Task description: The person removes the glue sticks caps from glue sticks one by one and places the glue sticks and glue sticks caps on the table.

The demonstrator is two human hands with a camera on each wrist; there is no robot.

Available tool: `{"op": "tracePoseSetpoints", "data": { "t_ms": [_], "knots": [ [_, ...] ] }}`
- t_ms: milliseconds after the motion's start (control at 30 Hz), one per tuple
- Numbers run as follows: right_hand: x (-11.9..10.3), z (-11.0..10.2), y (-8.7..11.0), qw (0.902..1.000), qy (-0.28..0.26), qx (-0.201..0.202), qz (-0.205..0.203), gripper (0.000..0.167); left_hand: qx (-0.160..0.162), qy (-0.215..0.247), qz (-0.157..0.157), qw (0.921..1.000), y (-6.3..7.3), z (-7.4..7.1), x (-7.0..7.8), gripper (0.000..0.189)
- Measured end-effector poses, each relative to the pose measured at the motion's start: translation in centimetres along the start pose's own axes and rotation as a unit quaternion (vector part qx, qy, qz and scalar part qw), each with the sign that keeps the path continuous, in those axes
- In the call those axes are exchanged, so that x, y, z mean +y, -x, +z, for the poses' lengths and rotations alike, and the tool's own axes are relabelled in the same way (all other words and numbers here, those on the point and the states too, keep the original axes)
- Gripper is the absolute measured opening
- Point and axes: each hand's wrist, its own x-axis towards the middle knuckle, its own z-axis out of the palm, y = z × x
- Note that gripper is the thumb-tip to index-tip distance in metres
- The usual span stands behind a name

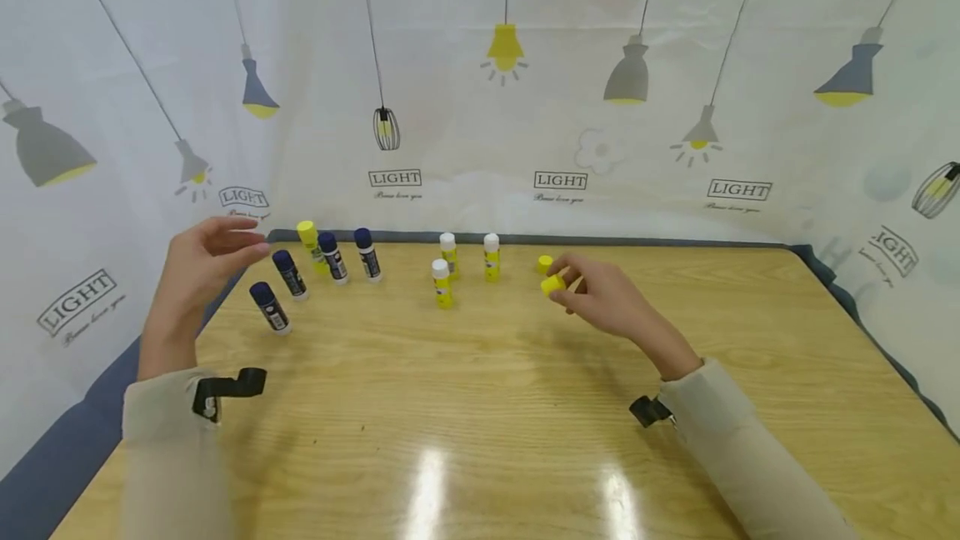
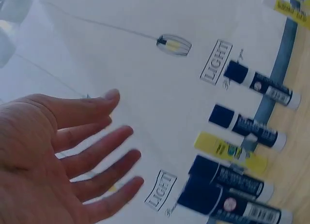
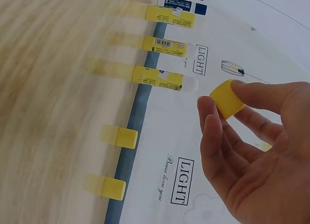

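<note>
My right hand (image 1: 600,294) pinches a small yellow cap (image 3: 227,99) between thumb and fingers, above the table. Two more yellow caps stand beneath it in the right wrist view, one nearer cap (image 3: 127,138) and one farther down (image 3: 114,187); the head view shows just one of them. My left hand (image 1: 197,269) hovers at the left with its fingers loosely extended, holding nothing. Beside it stand several navy-capped glue sticks (image 1: 270,307) and a yellow glue stick (image 1: 309,244) with a yellow cap. Three yellow glue sticks (image 1: 442,286) with white tops stand upright mid-table.
The wooden table (image 1: 420,390) has a blue-grey strip (image 1: 637,240) along its back edge. Behind it hangs a white curtain (image 1: 450,65) printed with lamps and lettering. Both sleeves carry black wrist mounts, such as the left mount (image 1: 228,388).
</note>
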Motion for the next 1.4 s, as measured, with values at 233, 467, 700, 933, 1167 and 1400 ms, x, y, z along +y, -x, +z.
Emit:
{"op": "tracePoseSetpoints", "data": {
  "t_ms": [233,467,700,933,1167,1400],
  "knots": [
    [-0.1,-1.0,-1.6,0.9986,-0.049,-0.014,0.012,0.032,-0.129,-0.113,-0.134,0.9761,-0.2,-1.3,-1.6,0.108],
    [1.3,-2.0,-2.9,0.9953,-0.074,0.01,0.062,0.034,-0.192,-0.111,-0.133,0.9659,-0.7,-0.5,-1.7,0.086],
    [3.0,-1.4,-3.3,0.9954,-0.044,-0.002,0.085,0.037,-0.196,-0.098,-0.113,0.9692,-0.9,-0.1,-1.8,0.061],
    [4.7,0.0,-4.2,0.9944,-0.043,-0.021,0.094,0.04,-0.179,-0.092,-0.11,0.9734,-1.2,0.6,-2.1,0.054],
    [5.2,1.5,-4.7,0.9932,0.085,-0.031,0.073,0.035,-0.187,-0.1,-0.106,0.9713,-1.3,0.9,-2.0,0.055],
    [5.0,1.8,-4.6,0.985,0.133,-0.067,0.087,0.033,-0.2,-0.104,-0.114,0.9675,-1.3,1.1,-1.5,0.061]
  ]
}}
